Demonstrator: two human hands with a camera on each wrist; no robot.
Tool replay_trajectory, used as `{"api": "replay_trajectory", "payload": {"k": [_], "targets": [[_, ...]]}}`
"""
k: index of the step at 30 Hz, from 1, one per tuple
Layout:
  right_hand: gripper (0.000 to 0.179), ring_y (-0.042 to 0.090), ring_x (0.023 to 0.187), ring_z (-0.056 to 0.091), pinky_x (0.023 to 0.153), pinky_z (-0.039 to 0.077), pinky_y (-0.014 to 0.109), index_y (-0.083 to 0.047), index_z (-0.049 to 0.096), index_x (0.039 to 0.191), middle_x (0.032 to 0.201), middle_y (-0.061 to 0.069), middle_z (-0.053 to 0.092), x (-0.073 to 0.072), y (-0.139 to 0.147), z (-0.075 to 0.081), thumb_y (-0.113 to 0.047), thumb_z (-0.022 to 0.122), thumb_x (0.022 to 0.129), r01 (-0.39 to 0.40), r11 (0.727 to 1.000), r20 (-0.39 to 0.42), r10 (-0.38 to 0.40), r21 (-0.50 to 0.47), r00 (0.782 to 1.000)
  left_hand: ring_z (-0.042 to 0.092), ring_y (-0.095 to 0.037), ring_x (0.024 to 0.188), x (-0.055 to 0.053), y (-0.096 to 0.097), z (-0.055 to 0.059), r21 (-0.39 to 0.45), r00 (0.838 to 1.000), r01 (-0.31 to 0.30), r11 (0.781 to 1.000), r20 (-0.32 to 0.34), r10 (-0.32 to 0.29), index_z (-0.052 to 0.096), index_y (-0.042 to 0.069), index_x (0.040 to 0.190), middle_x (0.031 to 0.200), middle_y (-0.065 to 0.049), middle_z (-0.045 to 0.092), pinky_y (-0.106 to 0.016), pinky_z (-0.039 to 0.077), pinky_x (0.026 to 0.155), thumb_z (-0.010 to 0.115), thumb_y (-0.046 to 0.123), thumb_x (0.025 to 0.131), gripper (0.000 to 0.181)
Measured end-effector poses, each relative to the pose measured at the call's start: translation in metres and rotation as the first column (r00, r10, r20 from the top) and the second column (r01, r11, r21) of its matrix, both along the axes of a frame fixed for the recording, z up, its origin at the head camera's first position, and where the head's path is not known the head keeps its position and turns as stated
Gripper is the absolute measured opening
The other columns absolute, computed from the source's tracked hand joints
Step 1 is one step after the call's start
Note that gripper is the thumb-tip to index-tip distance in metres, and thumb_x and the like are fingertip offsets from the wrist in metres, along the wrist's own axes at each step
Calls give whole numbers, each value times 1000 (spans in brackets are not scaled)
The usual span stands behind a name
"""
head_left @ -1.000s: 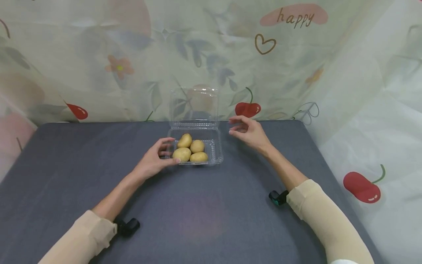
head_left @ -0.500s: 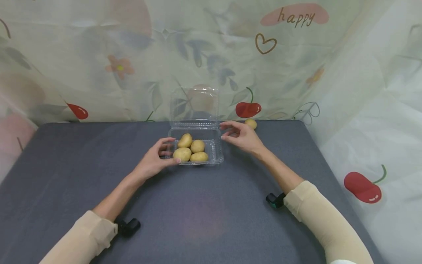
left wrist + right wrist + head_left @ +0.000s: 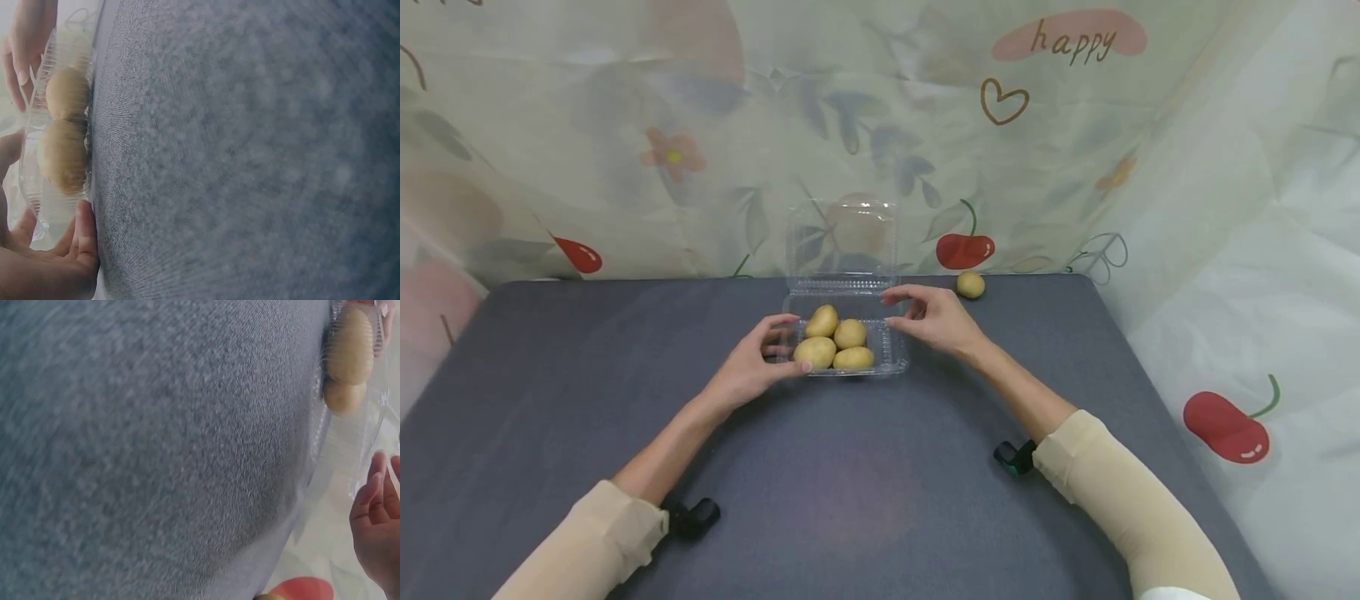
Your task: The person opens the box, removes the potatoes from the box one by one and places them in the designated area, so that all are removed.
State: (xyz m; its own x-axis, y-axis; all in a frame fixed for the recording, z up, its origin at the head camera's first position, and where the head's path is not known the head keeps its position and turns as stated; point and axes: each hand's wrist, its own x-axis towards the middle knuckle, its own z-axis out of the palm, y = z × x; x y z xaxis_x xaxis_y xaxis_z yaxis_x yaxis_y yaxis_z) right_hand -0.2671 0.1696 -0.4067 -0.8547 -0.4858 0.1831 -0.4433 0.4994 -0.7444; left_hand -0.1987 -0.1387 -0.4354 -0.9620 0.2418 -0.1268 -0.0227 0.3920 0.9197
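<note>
Several yellow potatoes (image 3: pixel 815 353) lie in the left part of a clear plastic clamshell container (image 3: pixel 895 357). Its lid (image 3: pixel 842 240) stands raised at the back. My left hand (image 3: pixel 748 362) holds the container's left side, thumb at the front corner and fingers along the edge. In the left wrist view, those fingers (image 3: pixel 87 234) sit against the box's end wall. Over the right rim of the container is my right hand (image 3: pixel 942 321), its fingers loosely bent with nothing between them. Whether it touches the plastic cannot be told. One more potato (image 3: pixel 971 284) lies behind the right hand.
A dark grey cloth covers the table (image 3: pixel 850 500). Its back edge meets a patterned curtain (image 3: pixel 700 192), close behind the container. Another light curtain (image 3: pixel 1247 275) hangs along the right side. Both forearms wear beige sleeves, with a black camera (image 3: pixel 695 518) at the left wrist.
My right hand has moved left and slightly toward me, from beside the container to over its right rim. The lone potato, hidden before, now shows fully. The left hand stays put.
</note>
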Motion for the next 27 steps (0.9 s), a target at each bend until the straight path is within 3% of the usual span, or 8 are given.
{"api": "replay_trajectory", "payload": {"k": [9, 12, 20, 27], "targets": [[34, 18, 50, 46, 49, 39, 31, -16, 71, 123, 113, 7, 71, -2, -12, -4, -23, 76, 90, -7, 998, -5, 7, 63, 1000, 50, -36, 126, -2, 0, -2, -8, 1000, -3, 1000, -3, 3, 37, 19, 151, 150, -18, 39, -52, 47, 92, 79, 29, 87, 77], [33, 18, 49, 46, 50, 40, 31, -17, 71, 121, 113, 7, 72, -3, -17, -4, -24, 77, 89, -7, 997, -14, 8, 80, 1000, 50, -35, 126, -2, 0, -3, -8, 1000, -4, 1000, 0, 4, 38, 19, 151, 150, -17, 40, -51, 48, 92, 80, 29, 87, 77], [34, 13, 79, 64, 64, 50, 33, -12, 70, 122, 113, 5, 71, -2, -26, -7, -21, 76, 90, -17, 996, -11, 18, 90, 1000, 50, -36, 126, -2, 0, -5, -6, 1000, -3, 1000, 1, 3, 37, 20, 151, 150, -18, 40, -51, 48, 91, 80, 30, 87, 78], [36, 13, 88, 68, 72, 53, 32, -11, 70, 122, 114, 3, 71, -4, -33, -10, -21, 77, 89, -28, 992, -17, 31, 123, 999, 51, -34, 125, -3, 0, -5, -7, 1000, -6, 1000, -1, 6, 38, 21, 151, 148, -16, 41, -50, 49, 90, 80, 31, 86, 78]]}}
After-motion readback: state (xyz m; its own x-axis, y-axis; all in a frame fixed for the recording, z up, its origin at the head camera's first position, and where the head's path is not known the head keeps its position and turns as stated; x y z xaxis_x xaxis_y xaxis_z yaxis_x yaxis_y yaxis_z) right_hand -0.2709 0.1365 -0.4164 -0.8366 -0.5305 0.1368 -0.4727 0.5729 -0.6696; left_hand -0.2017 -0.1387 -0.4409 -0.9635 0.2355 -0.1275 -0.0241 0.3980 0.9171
